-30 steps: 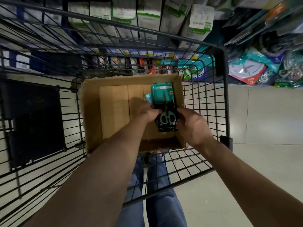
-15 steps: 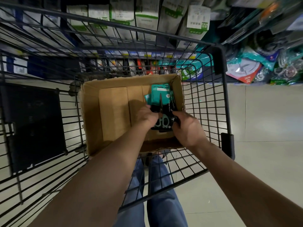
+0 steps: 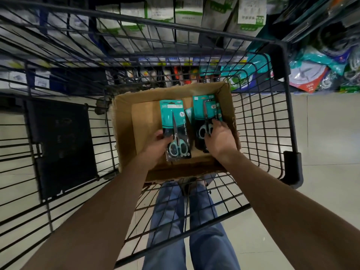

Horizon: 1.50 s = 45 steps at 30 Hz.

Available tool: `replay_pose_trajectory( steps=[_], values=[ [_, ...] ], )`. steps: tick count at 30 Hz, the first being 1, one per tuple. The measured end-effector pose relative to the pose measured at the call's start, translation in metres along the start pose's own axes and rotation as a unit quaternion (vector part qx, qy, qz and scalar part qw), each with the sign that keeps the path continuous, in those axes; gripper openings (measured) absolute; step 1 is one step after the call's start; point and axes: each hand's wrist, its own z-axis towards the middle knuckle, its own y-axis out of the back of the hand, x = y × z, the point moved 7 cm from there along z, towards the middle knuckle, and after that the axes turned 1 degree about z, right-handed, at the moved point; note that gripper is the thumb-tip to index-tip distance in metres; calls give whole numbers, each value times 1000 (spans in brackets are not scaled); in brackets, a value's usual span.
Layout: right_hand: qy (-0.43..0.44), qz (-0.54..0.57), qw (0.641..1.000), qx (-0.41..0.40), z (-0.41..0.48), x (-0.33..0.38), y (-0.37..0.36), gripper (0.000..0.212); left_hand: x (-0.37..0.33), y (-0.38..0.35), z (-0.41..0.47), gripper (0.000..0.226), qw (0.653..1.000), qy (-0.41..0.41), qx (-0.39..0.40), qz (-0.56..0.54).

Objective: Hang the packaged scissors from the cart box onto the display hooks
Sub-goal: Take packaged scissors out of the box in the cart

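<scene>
Both hands grip scissors packs: left point(image 3: 157, 145) lifted point(image 3: 175, 129), right point(image 3: 220, 141) boxed point(image 3: 204, 114)

A black wire cart point(image 3: 261, 121) carries an open cardboard box point(image 3: 124, 133) holding packaged scissors point(image 3: 202, 112).

Inside the wire cart point(image 3: 272, 133), a cardboard box point(image 3: 124, 133) holds scissor packs. The left hand point(image 3: 157, 145) grips one scissor pack point(image 3: 175, 129); the right hand point(image 3: 220, 139) rests on the remaining packs point(image 3: 204, 112).
</scene>
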Motion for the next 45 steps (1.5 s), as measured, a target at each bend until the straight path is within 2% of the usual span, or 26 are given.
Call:
replay_pose_trajectory(
  steps=[5,8,12,15,16,18,20,23,24,26,29,32,34,37,40,45],
  values=[
    [-61,-80,994,-46,27,-5,-8,67,-3,23,-4,16,999,-48,-19,13],
    [-66,-101,990,-70,39,-5,-14,66,1,27,-2,29,999,-50,-5,3],
    [-50,-105,990,-79,46,-6,-23,70,6,27,0,26,999,-50,-2,19],
    [-68,-20,995,-73,47,-8,-23,89,4,27,-9,19,998,-54,-9,32],
    [-81,28,994,-72,46,-10,-22,87,4,28,-10,16,998,-56,-11,38],
    [-98,123,985,-71,41,-16,-17,66,0,32,-19,11,997,-55,-24,53],
    [-95,169,979,-62,29,-15,-7,49,-6,35,-28,7,996,-56,-42,64],
    [-80,199,976,-35,4,-7,8,41,-19,36,-55,5,992,-71,-55,83],
    [-82,226,970,-28,-4,-6,12,41,-23,35,-64,12,991,-81,-53,90],
    [-96,304,948,-20,-24,-4,23,41,-37,33,-85,25,986,-100,-62,116],
    [-107,436,893,20,-60,0,40,38,-59,31,-121,9,979,-120,-90,137],
    [-84,537,838,55,-100,9,61,45,-80,24,-154,4,978,-137,-81,132],
    [-58,572,817,52,-123,13,77,40,-94,18,-175,2,976,-152,-79,134],
    [-42,602,797,19,-156,12,105,19,-118,4,-212,18,966,-194,-92,142],
    [-30,625,780,-15,-183,7,137,20,-138,-19,-245,22,963,-224,-61,138],
    [-16,613,787,-73,-216,-22,193,23,-170,-74,-293,10,935,-299,-13,193]
  ],
)
